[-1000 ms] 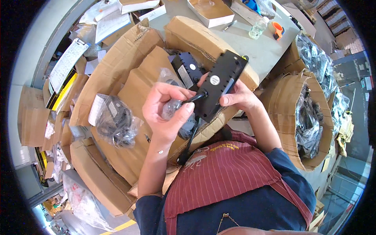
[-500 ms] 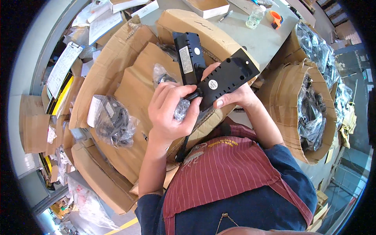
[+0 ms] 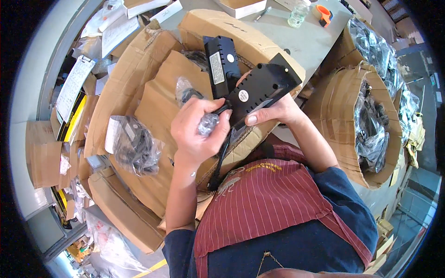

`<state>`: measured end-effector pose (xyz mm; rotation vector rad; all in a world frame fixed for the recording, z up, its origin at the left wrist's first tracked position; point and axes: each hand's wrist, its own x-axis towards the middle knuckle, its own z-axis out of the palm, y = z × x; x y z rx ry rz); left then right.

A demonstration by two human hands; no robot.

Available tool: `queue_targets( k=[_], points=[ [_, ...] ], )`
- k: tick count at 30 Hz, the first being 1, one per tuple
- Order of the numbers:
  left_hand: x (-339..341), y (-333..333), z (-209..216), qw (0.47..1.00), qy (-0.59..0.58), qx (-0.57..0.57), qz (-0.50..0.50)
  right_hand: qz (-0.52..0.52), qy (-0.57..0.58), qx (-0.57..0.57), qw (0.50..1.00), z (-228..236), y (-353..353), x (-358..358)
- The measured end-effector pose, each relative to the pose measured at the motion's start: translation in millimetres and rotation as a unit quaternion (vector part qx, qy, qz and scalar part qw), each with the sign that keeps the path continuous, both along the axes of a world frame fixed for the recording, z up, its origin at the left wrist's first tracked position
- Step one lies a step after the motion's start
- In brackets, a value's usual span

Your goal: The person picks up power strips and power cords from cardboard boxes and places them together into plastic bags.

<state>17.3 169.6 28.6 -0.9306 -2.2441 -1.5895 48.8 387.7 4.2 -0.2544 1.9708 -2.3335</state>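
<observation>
My right hand (image 3: pixel 280 111) grips a long black power adapter (image 3: pixel 265 85) with slotted edges and a round white sticker, tilted up to the right. In my left hand (image 3: pixel 191 127), thumb and fingers pinch a black cable plug (image 3: pixel 224 108) beside the adapter's left end. I cannot tell whether plug and adapter touch. Crumpled clear plastic (image 3: pixel 208 124) shows within the left hand's grasp. Just beyond the hands, a second black adapter (image 3: pixel 223 65) stands tilted, bearing a white label. A black cord (image 3: pixel 219 163) hangs below the hands toward the apron.
An open cardboard box (image 3: pixel 160 90) surrounds the work, with a bagged black cable bundle (image 3: pixel 135 146) on its left. To the right stands another carton (image 3: pixel 331 116) full of bagged dark items. An orange tape dispenser (image 3: pixel 323 16) and a clear bottle (image 3: pixel 298 15) sit on the far table.
My left hand has drawn slightly left with the plug. The adapter in my right hand has shifted a little left and down, and its side edge shows more.
</observation>
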Motion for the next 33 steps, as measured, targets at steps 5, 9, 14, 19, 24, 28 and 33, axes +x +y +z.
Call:
queue_targets(
  k=[5, 9, 14, 19, 24, 28, 33],
  points=[
    [-8, -12, -2, 0.994, -0.078, 0.046, -0.055, 0.009, -0.045, -0.034, 0.998, 6, -3, -2],
    [-8, -11, 3, 0.997, -0.048, 0.031, -0.058, 0.026, -0.064, -0.061, 0.996, 4, 0, -3],
    [-5, -10, 5, 0.995, -0.043, 0.052, -0.073, 0.070, -0.072, -0.119, 0.988, 3, 6, -6],
    [-3, -7, 8, 0.995, -0.016, 0.036, -0.092, 0.102, -0.021, -0.131, 0.986, -18, 11, -9],
    [0, -4, 11, 0.995, 0.002, 0.025, -0.094, 0.115, -0.019, -0.135, 0.984, -20, 12, -10],
    [1, -2, 12, 0.995, 0.010, 0.017, -0.098, 0.119, -0.021, -0.131, 0.984, -17, 12, -8],
    [9, 4, 12, 0.986, 0.152, -0.067, -0.013, 0.077, -0.020, -0.154, 0.985, -16, 9, -6]
  ],
)
